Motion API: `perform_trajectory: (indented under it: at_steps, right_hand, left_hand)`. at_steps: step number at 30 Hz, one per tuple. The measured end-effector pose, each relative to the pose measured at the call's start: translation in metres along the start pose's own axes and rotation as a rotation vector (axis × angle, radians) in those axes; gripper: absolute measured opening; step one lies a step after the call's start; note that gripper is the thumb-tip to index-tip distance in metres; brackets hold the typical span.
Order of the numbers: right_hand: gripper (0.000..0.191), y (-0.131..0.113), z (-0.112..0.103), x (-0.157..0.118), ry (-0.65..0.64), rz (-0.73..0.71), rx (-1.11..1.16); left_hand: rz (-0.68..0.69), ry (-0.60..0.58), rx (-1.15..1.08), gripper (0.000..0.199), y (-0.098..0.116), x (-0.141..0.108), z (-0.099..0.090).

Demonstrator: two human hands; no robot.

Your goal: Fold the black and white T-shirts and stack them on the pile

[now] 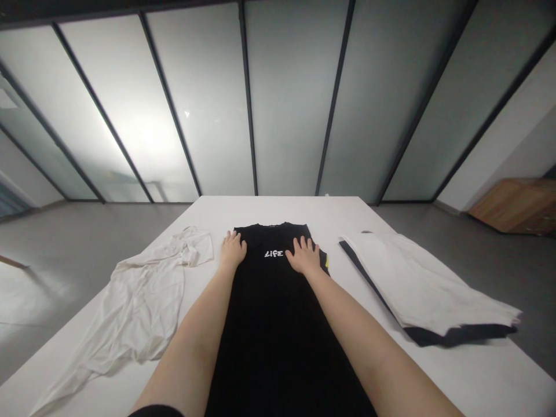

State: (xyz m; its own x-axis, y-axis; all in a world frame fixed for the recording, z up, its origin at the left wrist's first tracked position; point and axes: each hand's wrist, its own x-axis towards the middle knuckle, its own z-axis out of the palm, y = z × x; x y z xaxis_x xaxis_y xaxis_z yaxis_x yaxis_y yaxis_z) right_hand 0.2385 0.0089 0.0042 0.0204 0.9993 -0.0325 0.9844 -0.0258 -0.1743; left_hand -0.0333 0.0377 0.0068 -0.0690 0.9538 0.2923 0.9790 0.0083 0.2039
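Note:
A black T-shirt [271, 313] with a small white print lies spread out in front of me, its neckline at the far end. My left hand [233, 250] rests flat on its left edge near the shoulder, fingers extended. On the right side of the shirt, beside the print, my right hand [303, 255] lies with its fingers spread. A bit of yellow shows at the shirt's right edge, just past that hand. Neither hand grips the cloth. My forearms cover parts of both side edges.
On the left of the white table [278, 207] lies a crumpled white garment [150, 289]. Folded white and dark garments [428, 284] are stacked on the right. Frosted glass panels [291, 104] stand behind the table, and a wooden cabinet [516, 205] is at the far right.

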Motion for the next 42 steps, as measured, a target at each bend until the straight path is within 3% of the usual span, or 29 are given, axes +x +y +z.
perform_trajectory:
  at_steps: [3,7,10,14,19,27,35,42]
  right_hand:
    - [0.074,-0.001,0.000,-0.007,0.134,0.021,0.025]
    - [0.060,0.003,-0.002,-0.025,0.264,0.025,0.057]
    - [0.058,0.011,0.001,-0.044,0.176,-0.049,0.045]
    - [0.065,0.026,0.013,-0.080,0.074,-0.168,0.008]
    - [0.071,0.031,0.021,-0.123,0.029,-0.131,0.033]
    - [0.073,0.014,0.002,-0.120,0.080,-0.052,0.028]
    - [0.079,0.004,0.010,-0.096,-0.050,-0.021,0.009]
    - [0.076,-0.003,0.004,-0.070,-0.036,0.015,0.006]
  left_hand:
    - [0.093,0.055,-0.013,0.045,0.001,-0.003,-0.004]
    - [0.195,-0.016,0.000,0.045,0.001,-0.017,-0.011]
    - [0.229,-0.077,0.012,0.043,0.001,-0.043,-0.012]
    - [0.208,-0.122,0.087,0.059,0.000,-0.096,-0.011]
    - [0.074,-0.176,0.154,0.075,0.004,-0.140,-0.014]
    - [0.000,-0.261,0.167,0.079,0.013,-0.132,-0.022]
    - [0.004,-0.269,0.196,0.080,0.014,-0.130,-0.022]
    - [-0.032,-0.258,0.180,0.079,0.020,-0.110,-0.019]
